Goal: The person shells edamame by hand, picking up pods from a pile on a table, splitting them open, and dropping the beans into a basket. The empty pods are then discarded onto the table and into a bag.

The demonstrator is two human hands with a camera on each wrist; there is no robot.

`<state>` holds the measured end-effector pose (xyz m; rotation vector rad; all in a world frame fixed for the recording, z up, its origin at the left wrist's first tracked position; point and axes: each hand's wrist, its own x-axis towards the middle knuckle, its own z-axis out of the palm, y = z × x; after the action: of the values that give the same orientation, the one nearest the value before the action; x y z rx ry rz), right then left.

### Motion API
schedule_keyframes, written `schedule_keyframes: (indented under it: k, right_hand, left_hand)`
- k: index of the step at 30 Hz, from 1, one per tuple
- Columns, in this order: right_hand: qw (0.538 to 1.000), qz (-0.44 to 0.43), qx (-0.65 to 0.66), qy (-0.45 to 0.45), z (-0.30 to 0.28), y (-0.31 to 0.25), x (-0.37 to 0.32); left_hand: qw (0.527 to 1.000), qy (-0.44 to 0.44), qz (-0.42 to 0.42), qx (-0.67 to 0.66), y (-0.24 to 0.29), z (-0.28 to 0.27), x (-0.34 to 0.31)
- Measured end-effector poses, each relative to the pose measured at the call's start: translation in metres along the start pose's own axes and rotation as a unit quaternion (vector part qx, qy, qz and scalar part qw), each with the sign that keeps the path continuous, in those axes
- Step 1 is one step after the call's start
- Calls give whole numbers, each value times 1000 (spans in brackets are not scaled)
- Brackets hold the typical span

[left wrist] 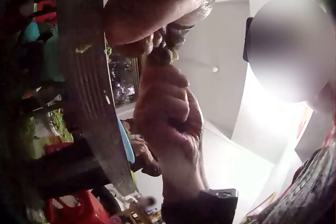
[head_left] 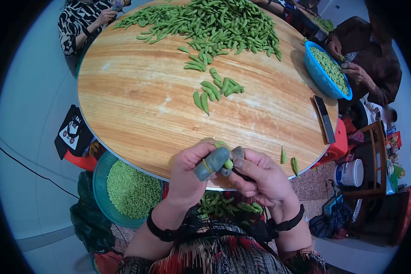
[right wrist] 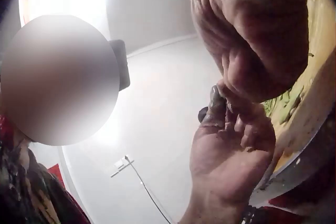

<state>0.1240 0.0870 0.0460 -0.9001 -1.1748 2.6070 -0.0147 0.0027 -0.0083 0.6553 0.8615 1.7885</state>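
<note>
Both hands meet at the near edge of the round table. My left hand [head_left: 192, 169], its thumb in a grey cover held by a yellow band, pinches a green pod [head_left: 228, 163]. From the other side my right hand [head_left: 260, 176], with dark wraps on its fingers, holds the same pod. In the left wrist view the right hand [left wrist: 168, 103] has its fingers curled. The right wrist view shows the left hand [right wrist: 231, 150] at the fingertips of the right; the pod is mostly hidden there. Loose pods [head_left: 210, 91] lie beyond the hands.
A large pod heap [head_left: 233, 27] covers the table's far side. A blue basin [head_left: 335, 86] of beans and a black phone [head_left: 323, 119] stand at the right. A green basket [head_left: 102, 201] of beans is below left; pods [head_left: 217, 203] lie in the lap. Other people sit around.
</note>
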Motion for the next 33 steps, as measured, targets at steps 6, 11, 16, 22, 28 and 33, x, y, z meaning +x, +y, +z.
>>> schedule_keyframes:
  k: [6,11,16,22,28,33]
  right_hand:
    - [883,-272,-363,120,-9,29,14]
    - [972,-144,-175,66,-12,17,9]
    - [983,-106,-138,62,-12,19,11]
    - [723,-303,-576,233,-9,2,24]
    - [644,-284,-677,217,-15,16,41]
    - [904,-179,-376,100,-11,8,20]
  left_hand:
    - [978,42,18,203,1,10,0]
    - [988,23,-26,150,11,4,1]
    - [995,-7,-96,4,9,-14,2]
    - [983,0,-59,173,21,-18,-10]
    - [876,-66,23,477,33,3,-20]
    - [783,0,211,585,12,4,-11]
